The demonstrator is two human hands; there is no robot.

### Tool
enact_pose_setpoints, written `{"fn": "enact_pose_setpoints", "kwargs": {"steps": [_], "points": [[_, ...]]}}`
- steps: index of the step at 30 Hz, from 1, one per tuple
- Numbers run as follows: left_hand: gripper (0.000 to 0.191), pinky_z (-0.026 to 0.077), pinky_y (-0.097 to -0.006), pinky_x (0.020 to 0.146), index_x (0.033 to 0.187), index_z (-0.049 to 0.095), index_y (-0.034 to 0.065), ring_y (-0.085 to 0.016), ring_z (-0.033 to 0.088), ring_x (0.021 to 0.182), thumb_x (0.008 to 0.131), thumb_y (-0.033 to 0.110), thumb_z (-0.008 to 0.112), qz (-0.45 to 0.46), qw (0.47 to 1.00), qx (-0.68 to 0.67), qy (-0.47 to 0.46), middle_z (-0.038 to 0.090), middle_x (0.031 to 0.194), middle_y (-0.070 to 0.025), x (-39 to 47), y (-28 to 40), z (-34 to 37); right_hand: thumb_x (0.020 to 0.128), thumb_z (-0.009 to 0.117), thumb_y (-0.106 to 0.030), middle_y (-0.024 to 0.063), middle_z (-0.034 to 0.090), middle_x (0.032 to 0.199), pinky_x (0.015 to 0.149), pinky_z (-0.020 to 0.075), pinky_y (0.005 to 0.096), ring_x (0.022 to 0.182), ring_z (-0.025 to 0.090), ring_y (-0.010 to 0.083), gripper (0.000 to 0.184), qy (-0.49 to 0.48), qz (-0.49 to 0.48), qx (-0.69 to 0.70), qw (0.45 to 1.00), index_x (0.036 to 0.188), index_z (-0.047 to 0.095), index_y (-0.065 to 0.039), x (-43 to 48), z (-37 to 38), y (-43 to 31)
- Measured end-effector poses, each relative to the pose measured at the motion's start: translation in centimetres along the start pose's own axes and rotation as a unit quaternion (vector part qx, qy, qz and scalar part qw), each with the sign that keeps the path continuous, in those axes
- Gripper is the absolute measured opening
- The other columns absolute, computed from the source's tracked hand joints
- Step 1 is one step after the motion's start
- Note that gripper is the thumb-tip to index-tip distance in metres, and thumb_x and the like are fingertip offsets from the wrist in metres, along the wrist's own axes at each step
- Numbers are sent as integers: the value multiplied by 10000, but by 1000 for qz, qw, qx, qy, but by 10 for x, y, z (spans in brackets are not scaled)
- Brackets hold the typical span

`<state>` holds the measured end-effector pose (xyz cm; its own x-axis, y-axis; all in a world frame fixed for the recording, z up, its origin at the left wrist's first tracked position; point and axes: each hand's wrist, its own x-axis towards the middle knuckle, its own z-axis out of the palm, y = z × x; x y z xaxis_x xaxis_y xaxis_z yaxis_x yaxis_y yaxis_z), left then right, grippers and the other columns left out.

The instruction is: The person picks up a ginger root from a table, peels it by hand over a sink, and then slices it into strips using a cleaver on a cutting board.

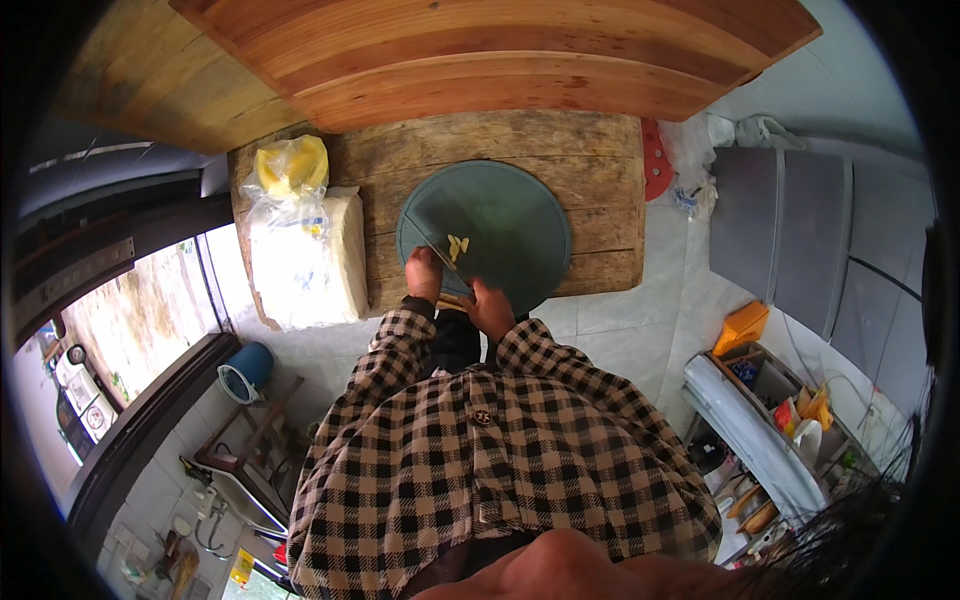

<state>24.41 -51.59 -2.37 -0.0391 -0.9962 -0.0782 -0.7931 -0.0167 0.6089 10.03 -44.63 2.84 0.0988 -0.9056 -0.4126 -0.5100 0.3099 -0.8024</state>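
A round grey-green cutting board (pixel 525 217) lies on a worn wooden table. My right hand (pixel 491 309) grips a knife (pixel 429 241) at the board's near edge, its blade slanting away to the left across the board. Close to the blade, on its left side, my left hand (pixel 424 273) has its fingers curled down at the board. Whether anything sits under those fingers is hidden. Just right of the blade lie several pale yellow slices (pixel 457 245) of a food that I cannot name for certain.
On the table's (pixel 600 180) left stand a large white plastic-wrapped pack (pixel 292 255) and a clear bag with something yellow (pixel 292 166). A big wooden board (pixel 510 60) rises beyond the table. A blue bucket (pixel 251 367) is behind at left, a cluttered shelf (pixel 780 420) at right.
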Motion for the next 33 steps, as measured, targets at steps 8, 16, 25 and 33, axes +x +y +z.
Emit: {"fn": "enact_pose_setpoints", "kwargs": {"steps": [8,16,25,33], "points": [[24,425,-407,554,635,533,18,-351,524,633,649,37,532,18,1000,10,1,533,682,-173,5,2,-3,740,569,-204,187,541,670,556,414,435,647,536,357,322,2,-4,-16,1000,968,464,-3,2,3,3],[33,429,-402,574,665,555,29,-345,527,644,661,51,532,22,1000,-8,-10,540,699,-162,2,-1,-2,710,581,-182,200,550,704,601,424,426,688,537,363,327,8,2,-13,1000,951,469,8,20,11,2],[82,430,-388,588,732,562,36,-332,528,689,655,33,534,-7,999,30,-15,533,732,-149,2,11,-1,704,596,-180,209,567,745,598,433,428,710,549,366,330,33,5,62,998,955,477,-1,26,10,8],[113,430,-403,608,771,552,29,-340,526,707,660,42,567,3,998,-60,30,527,786,-143,-10,10,-6,712,613,-184,210,555,737,583,433,382,707,550,358,326,51,-7,54,997,950,495,4,8,-15,2]]}}
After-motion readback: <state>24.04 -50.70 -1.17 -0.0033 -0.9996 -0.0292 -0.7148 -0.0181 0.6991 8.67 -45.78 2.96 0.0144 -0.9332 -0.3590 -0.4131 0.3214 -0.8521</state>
